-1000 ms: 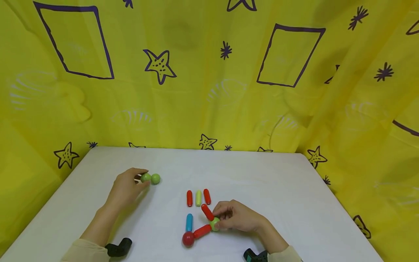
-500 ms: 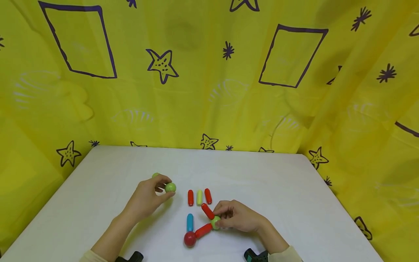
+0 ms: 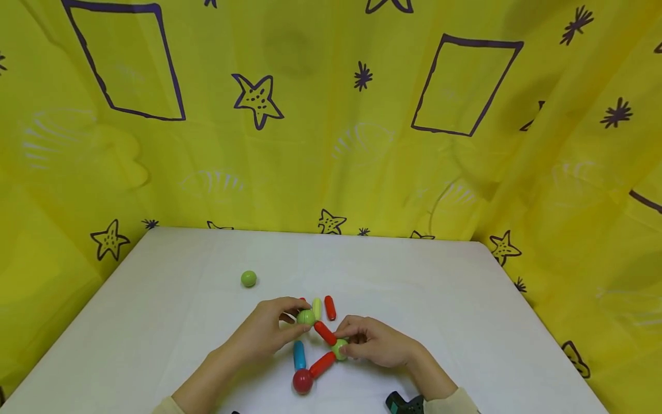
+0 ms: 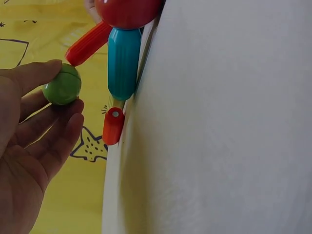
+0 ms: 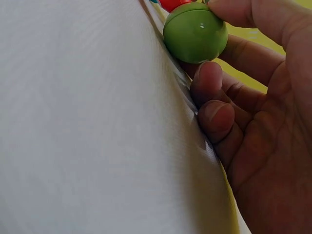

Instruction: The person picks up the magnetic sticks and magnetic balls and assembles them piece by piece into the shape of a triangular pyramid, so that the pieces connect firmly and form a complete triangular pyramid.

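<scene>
My left hand (image 3: 265, 329) pinches a green ball (image 3: 306, 317) between thumb and fingers, at the upper end of a red rod (image 3: 325, 333). In the left wrist view that green ball (image 4: 62, 85) sits right by a red rod's tip; whether they touch, I cannot tell. My right hand (image 3: 380, 344) grips a second green ball (image 3: 339, 349), which joins this rod to a lower red rod (image 3: 323, 365). The lower rod runs to a larger red ball (image 3: 302, 381), from which a blue rod (image 3: 299, 355) points away from me.
Behind the hands lie a pale yellow-green rod (image 3: 317, 309) and a loose red rod (image 3: 330, 307); another red rod is mostly hidden by the left hand. A third green ball (image 3: 249, 279) rests farther back on the white table (image 3: 414, 276). A yellow curtain (image 3: 310, 155) hangs behind.
My left hand has carried one green ball from the back left to the red rod's tip, leaving the other green ball behind. My right hand stays nearly still.
</scene>
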`<state>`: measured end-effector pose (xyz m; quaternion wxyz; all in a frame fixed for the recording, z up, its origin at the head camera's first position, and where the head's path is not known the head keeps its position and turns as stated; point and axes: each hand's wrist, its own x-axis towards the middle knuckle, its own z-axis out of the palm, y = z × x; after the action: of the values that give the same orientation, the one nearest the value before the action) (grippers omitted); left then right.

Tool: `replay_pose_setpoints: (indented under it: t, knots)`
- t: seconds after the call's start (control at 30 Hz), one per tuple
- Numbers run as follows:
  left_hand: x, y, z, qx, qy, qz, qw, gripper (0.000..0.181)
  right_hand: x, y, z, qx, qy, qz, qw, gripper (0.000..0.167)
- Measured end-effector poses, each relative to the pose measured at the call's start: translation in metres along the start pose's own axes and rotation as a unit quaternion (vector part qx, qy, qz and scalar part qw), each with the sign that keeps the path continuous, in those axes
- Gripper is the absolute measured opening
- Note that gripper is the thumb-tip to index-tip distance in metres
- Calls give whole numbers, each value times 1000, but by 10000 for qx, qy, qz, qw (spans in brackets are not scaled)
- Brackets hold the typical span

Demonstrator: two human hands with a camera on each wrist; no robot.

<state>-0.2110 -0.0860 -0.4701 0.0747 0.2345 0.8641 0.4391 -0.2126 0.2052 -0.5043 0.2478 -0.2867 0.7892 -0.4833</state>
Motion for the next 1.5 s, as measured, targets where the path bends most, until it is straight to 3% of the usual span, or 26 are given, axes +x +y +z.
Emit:
replay_pose_setpoints:
  t: [0.4,0.57,0.77,0.97,1.17,1.5]
  knots:
    - [-1,-2,-3,207,-105,142,9996,34,1,2,-1,-192,229,-27,9996,30]
    - [-2,-3,-8,304,-368,115,9988,23,1,5,-1,44,343,-17,9994,31]
    - [-4,-5,-9,471,-849,-15,9953,24,0,3,0,248,594,209,9977,27]
    - [-5,-5,-7,561,-1176,6,9915,24,3,3,1,291,720,190,9968,25]
    - [-7,-4,-6,754,-1301,212,9884,23,2,4,1,152,757,82,9970,23]
    - [-12,-2,5,1429,-1468,745,9760,28,3,4,1,130,802,158,9966,22]
